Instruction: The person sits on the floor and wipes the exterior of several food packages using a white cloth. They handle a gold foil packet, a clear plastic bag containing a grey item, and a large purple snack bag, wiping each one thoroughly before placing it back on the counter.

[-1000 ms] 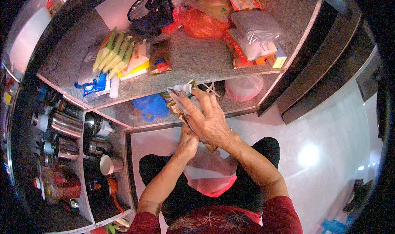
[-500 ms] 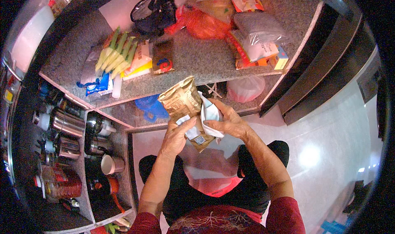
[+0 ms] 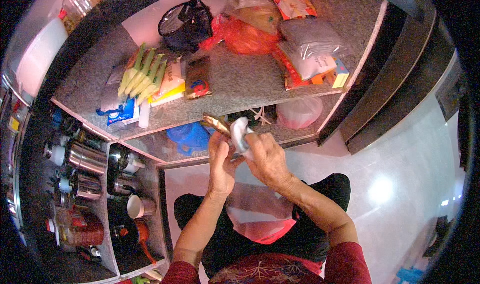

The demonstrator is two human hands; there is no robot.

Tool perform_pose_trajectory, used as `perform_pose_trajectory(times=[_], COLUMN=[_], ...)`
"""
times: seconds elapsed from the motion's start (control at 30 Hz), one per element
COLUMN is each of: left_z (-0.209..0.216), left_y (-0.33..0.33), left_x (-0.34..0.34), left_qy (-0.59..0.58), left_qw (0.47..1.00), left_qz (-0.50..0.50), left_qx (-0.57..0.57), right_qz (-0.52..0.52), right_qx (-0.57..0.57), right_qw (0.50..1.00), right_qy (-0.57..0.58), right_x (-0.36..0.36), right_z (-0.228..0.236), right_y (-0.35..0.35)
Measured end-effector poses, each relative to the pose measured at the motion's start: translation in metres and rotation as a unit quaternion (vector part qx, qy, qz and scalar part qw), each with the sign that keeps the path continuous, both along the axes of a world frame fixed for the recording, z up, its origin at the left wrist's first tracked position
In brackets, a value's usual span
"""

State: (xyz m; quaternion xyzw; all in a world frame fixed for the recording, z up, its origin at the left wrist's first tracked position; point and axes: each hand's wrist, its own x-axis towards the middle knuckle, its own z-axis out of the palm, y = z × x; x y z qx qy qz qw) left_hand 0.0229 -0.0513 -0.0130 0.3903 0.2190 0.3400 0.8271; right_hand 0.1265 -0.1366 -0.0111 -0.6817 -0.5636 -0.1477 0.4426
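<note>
Our left hand (image 3: 221, 167) grips the packet (image 3: 217, 124), our right hand (image 3: 267, 159) pinches the cloth (image 3: 239, 130); we could drop the packet if our left grip slackens

The packet (image 3: 216, 124) is showing metallic gold-brown, while the crumpled piece (image 3: 239, 130) is looking white. The shelf (image 3: 240, 74) is displaying fine grey speckles. A black bag (image 3: 186, 25) is contrasting with a red bag (image 3: 250, 35) and a blue bag (image 3: 189, 137). Slim packs (image 3: 142, 75) are mixing green with pale yellow. The shirt (image 3: 270, 270) is carrying pale branching lines on dark red; the trousers (image 3: 327, 196) are showing black.
</note>
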Motion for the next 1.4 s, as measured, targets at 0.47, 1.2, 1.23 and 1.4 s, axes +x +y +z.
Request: perform_pose_trajectory(times=[0.47, 1.2, 1.23, 1.4], left_z=[-0.017, -0.016, -0.015, -0.007], left_y=[0.002, 0.006, 0.005, 0.008], left_x=[-0.006, -0.006, -0.005, -0.002], left_qy=[-0.022, 0.016, 0.005, -0.051], left_qw=[0.997, 0.984, 0.985, 0.987], left_qz=[-0.078, -0.170, -0.158, -0.120], left_qx=[0.013, -0.055, -0.064, -0.093], right_qz=[0.116, -0.075, -0.058, 0.032], right_qx=[0.034, -0.005, -0.004, -0.045], right_qw=[0.990, 0.996, 0.991, 0.992], right_qy=[0.068, 0.055, 0.118, 0.115], right_x=[-0.002, 0.020, 0.030, 0.021], right_z=[0.041, 0.039, 0.034, 0.017], right_y=[0.003, 0.008, 0.007, 0.008])
